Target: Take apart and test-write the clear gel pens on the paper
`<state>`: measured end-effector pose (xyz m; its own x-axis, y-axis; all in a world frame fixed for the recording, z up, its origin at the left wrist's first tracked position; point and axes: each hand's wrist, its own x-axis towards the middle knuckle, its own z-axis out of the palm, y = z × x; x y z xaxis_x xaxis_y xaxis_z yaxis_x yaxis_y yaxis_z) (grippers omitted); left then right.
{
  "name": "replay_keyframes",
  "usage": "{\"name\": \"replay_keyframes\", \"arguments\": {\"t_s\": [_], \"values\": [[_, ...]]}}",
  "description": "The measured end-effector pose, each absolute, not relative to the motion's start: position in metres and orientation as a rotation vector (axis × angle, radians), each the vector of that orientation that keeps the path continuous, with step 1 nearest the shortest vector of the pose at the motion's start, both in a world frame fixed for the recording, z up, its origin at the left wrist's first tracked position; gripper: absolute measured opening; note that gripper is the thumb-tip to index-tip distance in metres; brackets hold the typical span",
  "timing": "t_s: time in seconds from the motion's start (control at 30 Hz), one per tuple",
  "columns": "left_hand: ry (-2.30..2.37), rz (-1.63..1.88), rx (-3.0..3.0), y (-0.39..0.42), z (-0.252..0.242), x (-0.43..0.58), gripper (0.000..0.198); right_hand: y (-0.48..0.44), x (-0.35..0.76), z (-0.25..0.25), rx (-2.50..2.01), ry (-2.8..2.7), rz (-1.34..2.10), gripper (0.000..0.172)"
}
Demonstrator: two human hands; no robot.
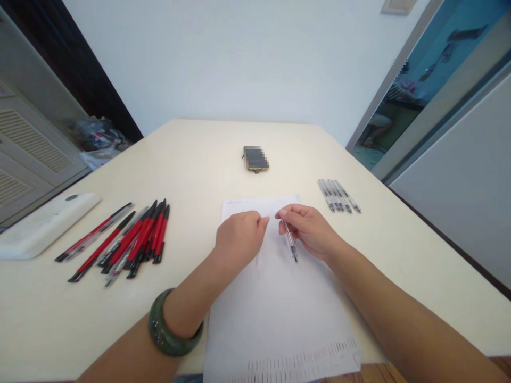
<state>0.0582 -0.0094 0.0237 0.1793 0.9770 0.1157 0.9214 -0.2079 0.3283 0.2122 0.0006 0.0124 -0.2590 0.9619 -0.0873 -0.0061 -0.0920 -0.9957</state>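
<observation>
In the head view, two bare hands work above one white table [195,154]. The right hand [309,226] has a narrow grip, its thumb and fingers pinched round one clear pen [290,242]. That pen slants over the paper [275,314], with its dark tip pointing down toward the near edge. The left hand [241,234] is curled, its back to the camera and its thumb near the right hand's fingertips but apart from them; whether that grip has anything inside it, I cannot tell. One green bangle [175,322] circles the left wrist.

The paper lies under both hands, with a little faint writing at its far left corner and two rows of short strokes along its near end.

To the right of the paper lie five clear pens [339,196], side by side, the rightmost angled slightly away. On the left is one heap of red-and-black pens [138,242] with at least two clear ones among them; they overlap too much to count surely. Beyond the heap, at the table's left edge, lies one long white object [48,223] with a single dark oval spot.

One small dark object [255,158], partly blurred, sits beyond the paper. Through the doorway at right, one person's bent leg [381,123] shows.
</observation>
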Motion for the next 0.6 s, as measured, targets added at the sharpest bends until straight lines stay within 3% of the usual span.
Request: {"name": "replay_keyframes", "arguments": {"t_s": [0.1, 0.23, 0.47, 0.6], "values": [[1.511, 0.603, 2.105, -0.021, 0.029, 0.055, 0.048, -0.001, 0.211, 0.012, -1.093, -1.345, 1.491, 0.024], [1.303, 0.532, 1.955, -0.034, 0.031, 0.053, 0.037, -0.002, 0.211, 0.012, -1.036, -1.32, 1.534, 0.026], [1.349, 0.549, 1.932, -0.035, 0.029, 0.053, 0.028, -0.003, 0.213, 0.018, -0.925, -1.321, 1.659, 0.025], [1.498, 0.576, 2.042, -0.031, 0.035, 0.046, 0.033, 0.002, 0.225, 0.02, -1.108, -1.414, 1.455, 0.02]]}}
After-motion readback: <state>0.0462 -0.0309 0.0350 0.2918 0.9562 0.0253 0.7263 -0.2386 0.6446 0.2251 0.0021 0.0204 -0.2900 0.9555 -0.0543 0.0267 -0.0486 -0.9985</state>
